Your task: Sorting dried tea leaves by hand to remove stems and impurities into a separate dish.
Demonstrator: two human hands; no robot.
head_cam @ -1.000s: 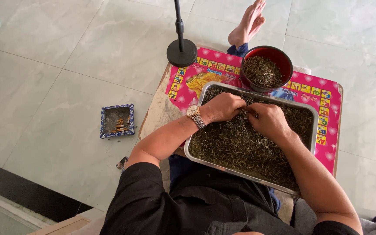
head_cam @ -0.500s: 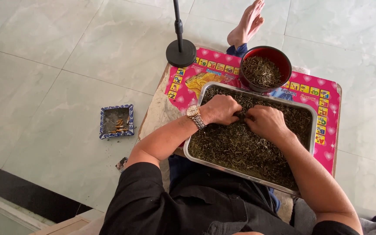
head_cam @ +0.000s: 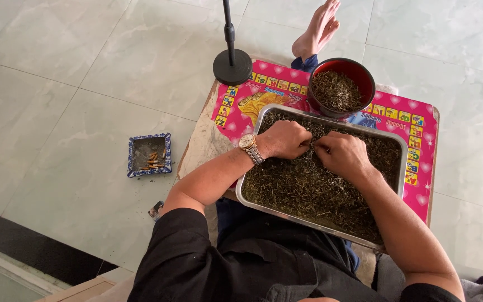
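- both hands sit knuckles-up in the steel tray point(head_cam: 399, 168) at mid table: left hand point(head_cam: 284, 138) curled nearly shut, right hand point(head_cam: 343, 154) loosely curled, fingertips pinching at the dried leaves point(head_cam: 308, 187).
- leaves look light, brittle, loose; best taken in small fingertip pinches.
- red bowl point(head_cam: 339, 70) of them sits just beyond.

Red bowl point(head_cam: 364, 72), pink heart-patterned mat point(head_cam: 420, 168), silver tray point(head_cam: 403, 162).

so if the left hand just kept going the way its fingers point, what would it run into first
The left hand points right, across the dried-leaf pile in the metal tray. The right hand sits close in that line, fingertips nearly meeting, so it would likely hit that hand first, though the gap is hard to judge from above.
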